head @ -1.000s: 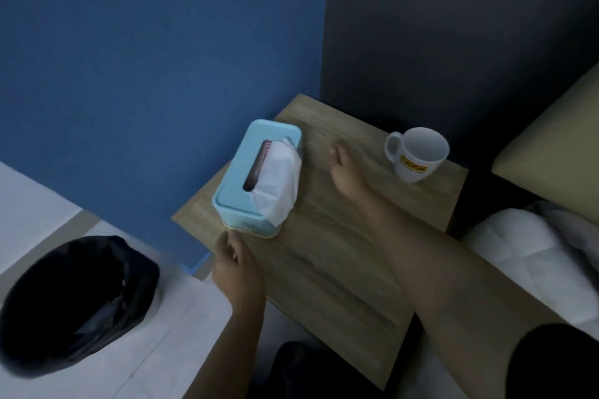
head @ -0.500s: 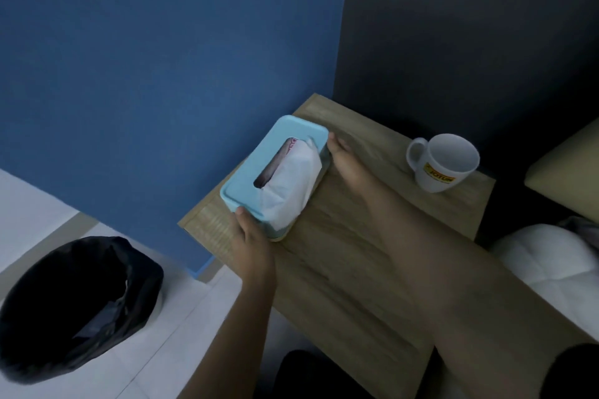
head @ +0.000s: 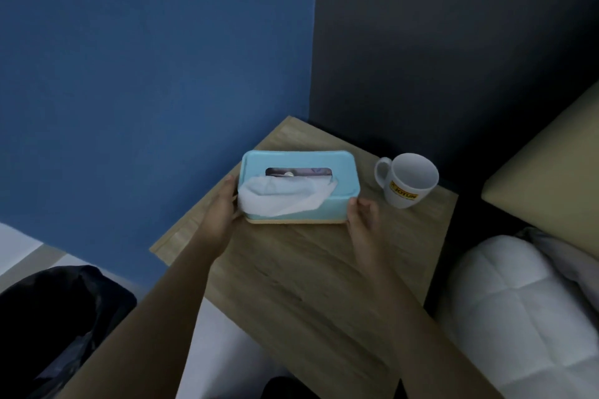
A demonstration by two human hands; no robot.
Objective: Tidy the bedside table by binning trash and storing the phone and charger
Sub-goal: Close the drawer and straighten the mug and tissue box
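A light blue tissue box (head: 311, 160) with a pale wooden base sits crosswise near the back of the wooden bedside table (head: 308, 275). A white tissue (head: 285, 197) spills out of its slot over the front. My left hand (head: 220, 214) presses against the box's left end. My right hand (head: 363, 220) holds its right front corner, fingers curled. No phone or charger shows on the table top.
A white mug (head: 406, 183) with a yellow logo stands just right of the box. A bin lined with a black bag (head: 55, 321) sits on the floor at lower left. Blue and dark walls close the back; a bed with white duvet (head: 525, 308) is at right.
Both hands closed on the tissue box and turned it from lying lengthwise along the left edge to lying crosswise nearer the back and the mug.
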